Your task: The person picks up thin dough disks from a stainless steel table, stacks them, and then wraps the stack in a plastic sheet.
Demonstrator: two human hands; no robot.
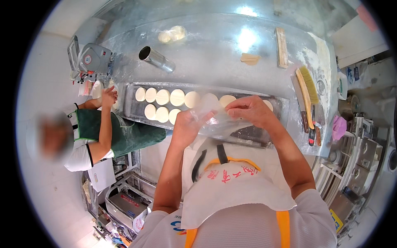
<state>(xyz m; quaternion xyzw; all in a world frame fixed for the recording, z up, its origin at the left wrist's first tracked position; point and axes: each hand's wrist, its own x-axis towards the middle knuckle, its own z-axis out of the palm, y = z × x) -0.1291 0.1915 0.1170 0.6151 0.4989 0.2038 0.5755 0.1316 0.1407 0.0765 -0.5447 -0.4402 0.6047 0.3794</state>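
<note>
Over a long dark tray [132, 113], I hold a thin, see-through plastic bag or film [205, 110]. My left hand [188, 124] is closed on its left side. My right hand [253, 110] has its fingertips pinched together at the right side of the plastic. In the tray lie pale, flat dough rounds [177, 98] in two rows. The plastic and my hands partly hide the rounds in the middle and on the right.
Beyond the tray, a metal cylinder [159, 60] lies on the steel table. Dough pieces [171, 34], a dough scrap [249, 59] and a wooden bar [282, 47] are farther back. At right are a yellow-bristled brush [307, 89] and knives. A co-worker [97, 128] stands at left beside a scale.
</note>
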